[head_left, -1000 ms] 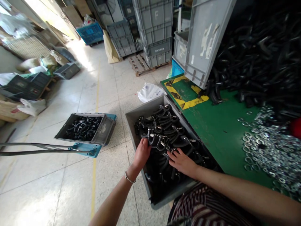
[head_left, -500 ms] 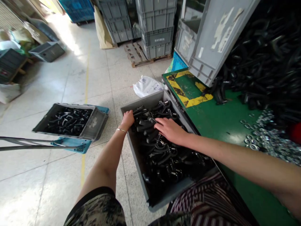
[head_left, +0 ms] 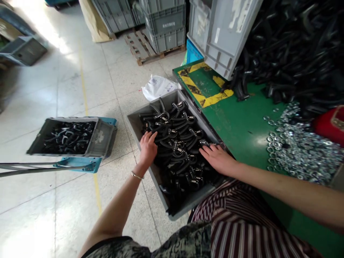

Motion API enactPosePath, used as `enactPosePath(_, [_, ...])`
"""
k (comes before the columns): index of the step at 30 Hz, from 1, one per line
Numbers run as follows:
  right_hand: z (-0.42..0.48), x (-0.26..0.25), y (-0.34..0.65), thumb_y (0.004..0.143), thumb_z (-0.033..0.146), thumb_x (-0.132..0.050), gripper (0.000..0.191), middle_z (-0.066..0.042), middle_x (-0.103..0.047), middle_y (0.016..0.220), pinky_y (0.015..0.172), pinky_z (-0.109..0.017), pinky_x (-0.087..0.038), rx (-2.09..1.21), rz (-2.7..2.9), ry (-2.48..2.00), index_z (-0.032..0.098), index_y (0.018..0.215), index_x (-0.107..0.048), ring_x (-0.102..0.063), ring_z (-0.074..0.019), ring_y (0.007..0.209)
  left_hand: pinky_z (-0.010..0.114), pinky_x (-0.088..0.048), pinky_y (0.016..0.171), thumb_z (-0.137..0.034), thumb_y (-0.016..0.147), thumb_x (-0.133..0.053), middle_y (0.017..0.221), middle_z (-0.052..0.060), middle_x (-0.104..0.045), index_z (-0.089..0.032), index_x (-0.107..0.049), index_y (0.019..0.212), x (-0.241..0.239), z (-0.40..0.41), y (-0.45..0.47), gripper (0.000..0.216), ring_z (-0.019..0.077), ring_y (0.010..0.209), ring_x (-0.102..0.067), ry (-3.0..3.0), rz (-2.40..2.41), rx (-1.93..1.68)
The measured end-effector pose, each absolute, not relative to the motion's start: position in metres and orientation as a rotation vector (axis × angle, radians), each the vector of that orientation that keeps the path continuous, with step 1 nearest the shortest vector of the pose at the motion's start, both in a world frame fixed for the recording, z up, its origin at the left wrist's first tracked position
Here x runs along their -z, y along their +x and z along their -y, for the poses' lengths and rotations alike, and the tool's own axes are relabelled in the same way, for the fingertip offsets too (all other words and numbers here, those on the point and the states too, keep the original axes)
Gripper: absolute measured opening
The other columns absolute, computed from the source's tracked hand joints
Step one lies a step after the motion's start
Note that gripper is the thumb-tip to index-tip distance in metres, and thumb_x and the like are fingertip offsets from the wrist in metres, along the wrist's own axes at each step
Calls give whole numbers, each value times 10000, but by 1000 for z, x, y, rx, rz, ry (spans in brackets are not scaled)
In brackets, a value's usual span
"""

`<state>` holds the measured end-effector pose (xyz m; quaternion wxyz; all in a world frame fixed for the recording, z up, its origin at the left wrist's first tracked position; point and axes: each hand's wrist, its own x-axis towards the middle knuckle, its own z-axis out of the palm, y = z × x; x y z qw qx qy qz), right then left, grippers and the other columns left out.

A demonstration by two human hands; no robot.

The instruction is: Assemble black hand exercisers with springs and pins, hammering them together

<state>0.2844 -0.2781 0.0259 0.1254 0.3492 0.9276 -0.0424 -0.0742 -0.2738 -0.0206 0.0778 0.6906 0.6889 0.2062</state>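
Note:
A grey plastic crate (head_left: 158,182) in front of me holds many black curved parts (head_left: 185,136) with shiny metal ends, laid close together in rough rows. My left hand (head_left: 148,148) is over the crate's left side, its fingertips on the parts beside the wall and its thumb apart. On the right side, my right hand (head_left: 219,157) lies across parts close to the crate's right wall, fingers stretched out. Neither hand appears to grip a part, though the undersides of the fingers are hidden.
A green table (head_left: 242,114) on the right bears loose metal rings (head_left: 301,150), a heap of black parts (head_left: 295,53) and a tilted grey crate (head_left: 225,36). Left of me, another crate of parts (head_left: 103,138) sits on a blue trolley (head_left: 92,165). A white bag (head_left: 158,87) lies beyond.
My right hand has moved from the middle of the parts to the crate's right side. My left hand has come nearer along the left side. The view has shifted, too.

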Motion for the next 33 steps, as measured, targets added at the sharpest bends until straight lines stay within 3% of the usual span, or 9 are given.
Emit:
enactPosePath(5, [269, -21, 273, 826, 111, -651, 624, -194, -597, 1293, 892, -547, -470, 131, -2640, 1076, 109, 1423, -473, -525, -375, 1110, 563, -432, 1057, -389, 960, -524, 1395, 231, -557, -113, -457, 1448, 14, 404, 6, 565, 380, 1336, -494, 2099, -1965, -140])
enactPosePath(8, [261, -29, 273, 742, 120, -749, 697, -208, -596, 1276, 889, -512, -483, 159, -2657, 988, 69, 1388, -491, -541, -379, 1097, 570, -325, 1150, -302, 967, -514, 1317, 189, -623, -124, -460, 1444, 23, 444, 23, 512, 326, 1314, -525, 2193, -1812, -157])
enactPosePath(11, [269, -45, 270, 763, 190, -763, 669, -219, -588, 1263, 920, -482, -481, 284, -2762, 1027, 55, 1363, -500, -564, -369, 1096, 510, -384, 1110, -192, 961, -471, 1193, 136, -687, -172, -579, 1310, 35, 422, 16, 366, 260, 1168, -620, 2052, -1761, -381])
enactPosePath(16, [319, -66, 234, 854, 438, -695, 721, -176, -554, 1350, 1029, -426, -456, 1209, -2712, 1018, 134, 1454, -436, -563, -312, 1217, 351, -542, 792, -320, 1016, -360, 850, 92, -713, -151, -653, 967, 35, 337, -26, 342, 209, 816, -686, 1634, -2016, -626])
enactPosePath(19, [354, -53, 204, 823, 531, -716, 864, -180, -515, 1392, 1008, -405, -480, 1600, -2390, 931, 137, 1512, -373, -586, -291, 1205, 313, -532, 698, -382, 1049, -232, 720, 49, -675, -158, -645, 996, 12, 302, -55, 474, 180, 658, -652, 1612, -2065, -674])
enactPosePath(22, [378, -32, 192, 782, 360, -797, 940, -239, -379, 1510, 1084, -440, -414, 1354, -2501, 982, 85, 1542, -317, -472, -348, 1334, 375, -515, 884, -361, 1033, -333, 950, 98, -714, -175, -654, 1120, -12, 274, -71, 381, 227, 912, -670, 1829, -2161, -709])
enactPosePath(26, [386, -26, 225, 865, 188, -685, 400, -196, -562, 1323, 1018, -471, -446, 868, -2735, 908, 92, 1247, -619, -535, -347, 1198, 553, -331, 1123, -304, 942, -565, 1412, 146, -554, -206, -598, 1309, -10, 233, -65, 381, 364, 1383, -403, 2286, -2045, -435])
enactPosePath(28, [380, -31, 249, 915, 119, -565, 194, -181, -611, 1213, 927, -479, -476, 628, -2721, 1049, 114, 1078, -671, -562, -336, 1098, 574, -328, 1122, -260, 913, -604, 1440, 168, -518, -167, -594, 1289, 1, 214, -59, 387, 390, 1420, -340, 2269, -2016, -313])
enactPosePath(33, [366, -35, 279, 929, 62, -468, 265, -154, -643, 1183, 813, -484, -485, 374, -2671, 1143, 163, 1025, -693, -580, -339, 1018, 448, -431, 1056, -236, 936, -571, 1183, 165, -644, -133, -633, 1085, 2, 198, -62, 191, 294, 1177, -566, 2153, -2031, -323])
